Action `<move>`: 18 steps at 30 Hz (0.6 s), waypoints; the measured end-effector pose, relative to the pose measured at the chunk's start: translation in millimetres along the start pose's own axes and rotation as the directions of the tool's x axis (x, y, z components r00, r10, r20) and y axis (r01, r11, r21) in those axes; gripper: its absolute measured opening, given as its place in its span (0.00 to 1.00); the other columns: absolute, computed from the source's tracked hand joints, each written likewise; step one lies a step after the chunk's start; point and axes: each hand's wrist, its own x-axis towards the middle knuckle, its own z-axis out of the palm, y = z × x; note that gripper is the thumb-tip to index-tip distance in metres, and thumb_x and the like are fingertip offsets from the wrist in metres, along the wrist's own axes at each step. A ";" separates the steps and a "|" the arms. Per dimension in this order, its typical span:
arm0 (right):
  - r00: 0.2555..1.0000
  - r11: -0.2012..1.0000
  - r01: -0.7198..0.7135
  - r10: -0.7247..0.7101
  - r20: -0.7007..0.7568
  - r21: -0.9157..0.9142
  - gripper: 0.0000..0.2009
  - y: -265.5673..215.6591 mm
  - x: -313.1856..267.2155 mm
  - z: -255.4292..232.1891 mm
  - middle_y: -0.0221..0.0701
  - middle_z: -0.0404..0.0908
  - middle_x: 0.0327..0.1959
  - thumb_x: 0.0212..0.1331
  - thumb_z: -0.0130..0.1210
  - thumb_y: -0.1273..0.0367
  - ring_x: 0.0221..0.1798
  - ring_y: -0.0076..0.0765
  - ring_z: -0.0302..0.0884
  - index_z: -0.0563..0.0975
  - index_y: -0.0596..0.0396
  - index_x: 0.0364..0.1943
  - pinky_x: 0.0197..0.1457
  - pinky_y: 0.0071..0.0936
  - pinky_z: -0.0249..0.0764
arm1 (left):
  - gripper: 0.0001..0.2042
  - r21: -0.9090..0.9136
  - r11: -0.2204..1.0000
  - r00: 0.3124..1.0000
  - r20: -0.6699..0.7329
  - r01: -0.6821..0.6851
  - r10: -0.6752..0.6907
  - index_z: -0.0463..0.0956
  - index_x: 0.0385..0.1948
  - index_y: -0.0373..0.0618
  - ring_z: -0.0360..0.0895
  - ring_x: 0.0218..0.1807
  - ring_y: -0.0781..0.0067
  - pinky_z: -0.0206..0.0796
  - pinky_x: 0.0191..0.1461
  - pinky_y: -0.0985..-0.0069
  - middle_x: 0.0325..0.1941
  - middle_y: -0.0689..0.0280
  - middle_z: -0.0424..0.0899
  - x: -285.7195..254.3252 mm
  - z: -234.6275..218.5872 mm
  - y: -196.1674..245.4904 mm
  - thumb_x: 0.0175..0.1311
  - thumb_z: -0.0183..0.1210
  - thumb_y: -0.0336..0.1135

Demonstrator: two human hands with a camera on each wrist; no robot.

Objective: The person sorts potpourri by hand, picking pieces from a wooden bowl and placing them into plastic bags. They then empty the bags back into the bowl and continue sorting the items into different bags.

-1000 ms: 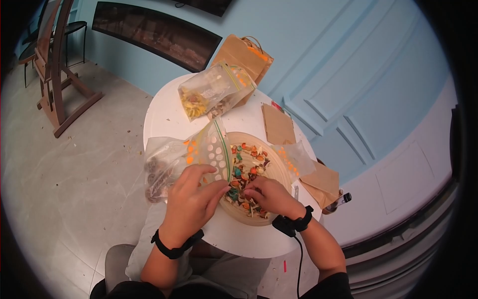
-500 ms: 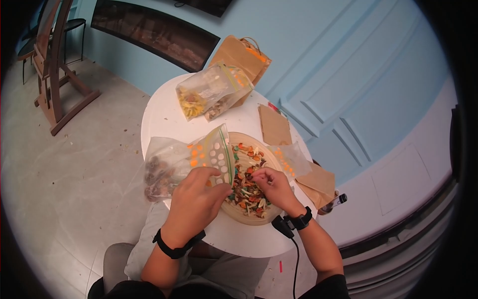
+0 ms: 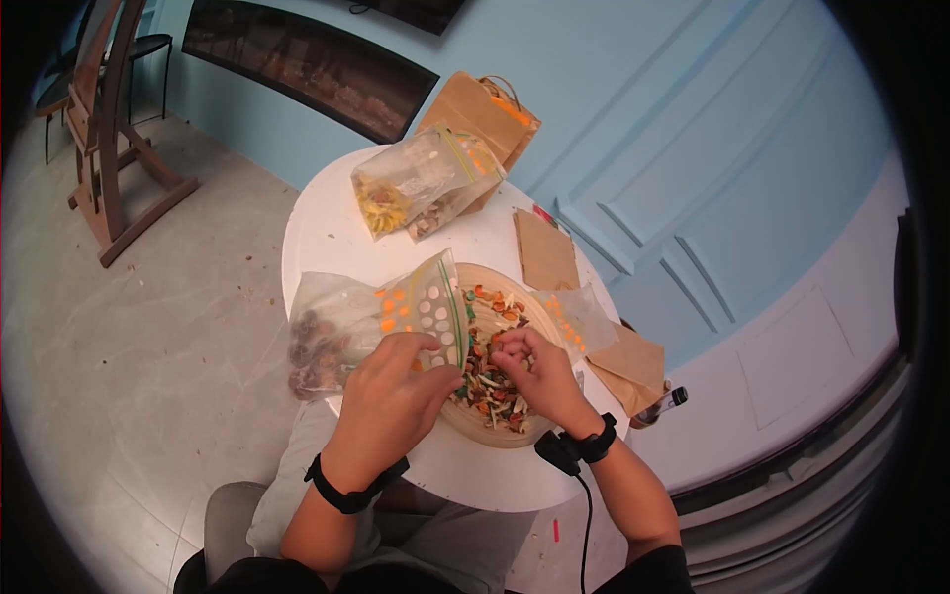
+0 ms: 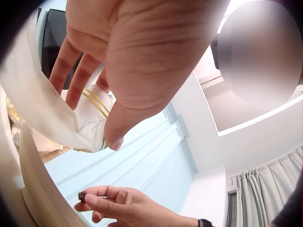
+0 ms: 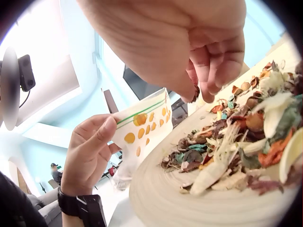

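My left hand pinches the open edge of a dotted zip bag, which lies on its side with dark brown pieces at its far end. Over a round wooden tray of mixed dried petals and pods, my right hand pinches a small dark brown piece. That piece shows between thumb and fingertips in the left wrist view, and also below the fingers in the right wrist view. The bag mouth faces the tray.
Farther back on the white round table lie filled zip bags beside a paper bag. Right of the tray are brown paper pieces, an orange-dotted bag and a bottle. An easel stands at left.
My right hand has risen from the petals and shifted slightly right, with a small piece now between its fingers. The bag's mouth has shifted slightly; my left hand stays on its edge.
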 end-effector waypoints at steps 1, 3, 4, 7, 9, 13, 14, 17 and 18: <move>1.000 0.999 0.022 -0.022 -0.020 0.041 0.16 -3.8 2.0 -1.7 0.30 0.84 0.36 0.66 0.64 0.69 0.36 0.23 0.79 0.78 0.61 0.54 0.41 0.22 0.75 | 0.05 0.004 1.000 1.000 0.004 -0.004 0.004 0.86 0.32 0.48 0.80 0.48 0.58 0.76 0.45 0.65 0.45 0.62 0.81 0.3 0.1 0.0 0.53 0.70 0.31; 0.996 0.990 0.070 -0.063 -0.061 0.121 0.16 -21.7 5.5 -4.7 0.28 0.84 0.36 0.66 0.63 0.71 0.37 0.20 0.78 0.77 0.62 0.55 0.41 0.20 0.75 | 0.05 0.013 1.000 1.000 0.029 -0.003 0.002 0.86 0.32 0.48 0.80 0.47 0.58 0.76 0.45 0.65 0.45 0.62 0.80 0.0 -0.1 0.8 0.53 0.69 0.31; 0.998 0.974 0.057 -0.053 -0.025 0.220 0.16 -29.7 6.4 -3.1 0.28 0.84 0.37 0.67 0.62 0.71 0.37 0.18 0.77 0.77 0.62 0.56 0.40 0.19 0.74 | 0.05 0.018 1.000 0.999 0.042 -0.003 0.002 0.86 0.32 0.48 0.80 0.47 0.59 0.76 0.44 0.65 0.44 0.63 0.80 -0.3 -0.1 1.3 0.53 0.69 0.31; 0.996 0.933 0.046 -0.071 0.057 0.356 0.16 -50.3 9.2 5.4 0.27 0.85 0.38 0.68 0.61 0.71 0.37 0.15 0.76 0.77 0.60 0.57 0.39 0.17 0.74 | 0.06 0.022 0.999 0.998 0.053 -0.027 0.026 0.87 0.32 0.50 0.81 0.45 0.59 0.74 0.42 0.65 0.44 0.63 0.82 -1.2 2.6 -0.9 0.53 0.72 0.34; 0.989 0.963 0.104 -0.127 0.078 0.247 0.17 -57.6 10.9 9.1 0.27 0.85 0.38 0.69 0.60 0.71 0.36 0.15 0.76 0.76 0.59 0.59 0.38 0.17 0.74 | 0.06 0.019 0.999 0.999 0.045 -0.031 0.030 0.87 0.32 0.50 0.81 0.45 0.59 0.74 0.42 0.65 0.44 0.64 0.81 -2.0 2.6 -0.2 0.53 0.72 0.34; 0.994 0.984 0.103 -0.106 0.010 0.143 0.14 -33.4 23.7 13.6 0.33 0.87 0.39 0.69 0.59 0.71 0.31 0.21 0.78 0.79 0.59 0.56 0.36 0.21 0.75 | 0.06 0.040 0.999 0.999 0.031 -0.025 0.024 0.88 0.32 0.50 0.80 0.44 0.60 0.74 0.42 0.66 0.43 0.64 0.81 -1.9 -3.5 -1.5 0.53 0.73 0.33; 0.993 0.991 0.116 -0.117 0.018 0.073 0.13 -19.9 27.1 13.4 0.34 0.87 0.39 0.68 0.59 0.71 0.30 0.23 0.79 0.80 0.60 0.54 0.36 0.23 0.75 | 0.06 0.037 0.999 1.000 0.029 -0.012 0.011 0.88 0.32 0.50 0.80 0.44 0.60 0.74 0.41 0.66 0.43 0.64 0.81 -2.3 -5.0 -1.9 0.53 0.73 0.33; 0.995 0.993 0.088 -0.085 0.052 -0.072 0.10 -2.5 27.7 12.1 0.38 0.87 0.39 0.66 0.60 0.70 0.30 0.30 0.80 0.82 0.59 0.49 0.37 0.27 0.76 | 0.06 0.027 1.000 1.000 0.020 0.005 -0.005 0.88 0.32 0.51 0.80 0.44 0.61 0.74 0.40 0.67 0.43 0.64 0.80 -1.6 -8.3 -2.5 0.53 0.72 0.32; 0.996 0.991 0.072 -0.065 0.066 -0.110 0.10 -0.2 27.3 12.1 0.38 0.86 0.40 0.66 0.61 0.70 0.31 0.32 0.81 0.83 0.59 0.47 0.38 0.28 0.77 | 0.05 0.027 1.000 1.000 0.009 -0.001 0.001 0.87 0.32 0.51 0.79 0.45 0.61 0.74 0.40 0.67 0.42 0.64 0.79 -1.8 -9.0 -3.4 0.53 0.72 0.32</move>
